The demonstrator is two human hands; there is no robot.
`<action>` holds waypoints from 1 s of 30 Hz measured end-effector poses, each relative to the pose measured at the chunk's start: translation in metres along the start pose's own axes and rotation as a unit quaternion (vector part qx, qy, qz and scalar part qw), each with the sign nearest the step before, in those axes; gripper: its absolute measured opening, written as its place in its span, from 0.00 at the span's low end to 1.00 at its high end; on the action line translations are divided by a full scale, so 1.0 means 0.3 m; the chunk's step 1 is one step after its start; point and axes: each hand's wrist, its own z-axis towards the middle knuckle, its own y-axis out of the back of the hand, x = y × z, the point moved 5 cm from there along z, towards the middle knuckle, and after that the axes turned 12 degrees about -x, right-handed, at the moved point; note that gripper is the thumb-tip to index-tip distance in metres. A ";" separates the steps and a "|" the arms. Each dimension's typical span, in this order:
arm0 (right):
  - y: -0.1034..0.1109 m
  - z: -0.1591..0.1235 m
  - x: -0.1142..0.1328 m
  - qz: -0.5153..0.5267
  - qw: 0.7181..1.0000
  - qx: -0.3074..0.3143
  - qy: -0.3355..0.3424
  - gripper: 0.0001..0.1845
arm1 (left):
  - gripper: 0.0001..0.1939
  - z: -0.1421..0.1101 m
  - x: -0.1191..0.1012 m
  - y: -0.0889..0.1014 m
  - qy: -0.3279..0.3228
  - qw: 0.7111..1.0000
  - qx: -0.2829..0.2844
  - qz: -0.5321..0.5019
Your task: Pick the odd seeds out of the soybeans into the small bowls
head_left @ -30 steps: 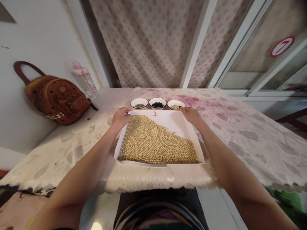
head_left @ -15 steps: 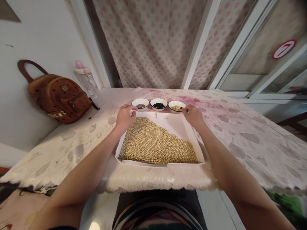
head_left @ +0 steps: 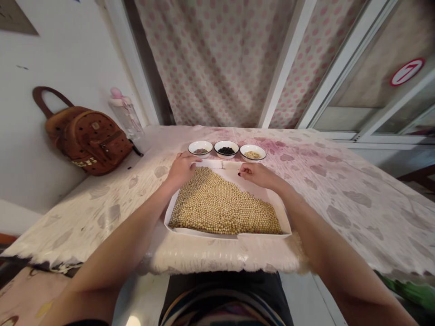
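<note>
A shallow white box [head_left: 287, 224] lies on the table, partly filled with pale yellow soybeans [head_left: 220, 206], which leave its far right part bare. My left hand [head_left: 181, 170] is closed on the box's far left corner, thumb inside and fingers over the rim. Inside the far right part of the box, my right hand [head_left: 256, 175] hovers over the bare bottom, fingers curled together; what they hold, if anything, is hidden. Just beyond the box stand three white dark-rimmed bowls: one with small mixed-colour beans [head_left: 200, 151], one with black beans [head_left: 226, 150], one with pale beans [head_left: 252, 154].
A brown backpack [head_left: 97, 142] leans on the wall at the left, beside a clear bottle [head_left: 126, 115] with a pink top. A patterned cloth [head_left: 353, 199] covers the table. A dotted curtain [head_left: 217, 63] hangs behind it.
My right hand has moved left and nearer, from the rim of the pale-bean bowl to over the bare part of the box. My left hand stays at the far left corner.
</note>
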 end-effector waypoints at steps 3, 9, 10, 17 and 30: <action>0.000 0.002 -0.014 -0.014 1.000 -0.005 -0.005 0.08 | 0.19 -0.014 -0.034 -0.006 -0.053 0.995 0.038 0.076; -0.007 0.004 -0.028 -0.018 1.000 -0.008 -0.004 0.08 | 0.23 -0.026 -0.067 -0.009 -0.085 0.984 0.091 0.123; -0.007 0.004 -0.028 -0.018 1.000 -0.006 -0.003 0.08 | 0.24 -0.026 -0.069 -0.010 -0.087 0.983 0.099 0.125; -0.003 0.003 -0.027 -0.021 1.000 -0.001 -0.004 0.08 | 0.25 -0.026 -0.067 -0.011 -0.090 0.984 0.097 0.118; -0.002 -0.006 -0.023 -0.002 0.998 0.048 -0.033 0.06 | 0.21 -0.015 -0.010 -0.030 -0.058 0.996 0.046 0.051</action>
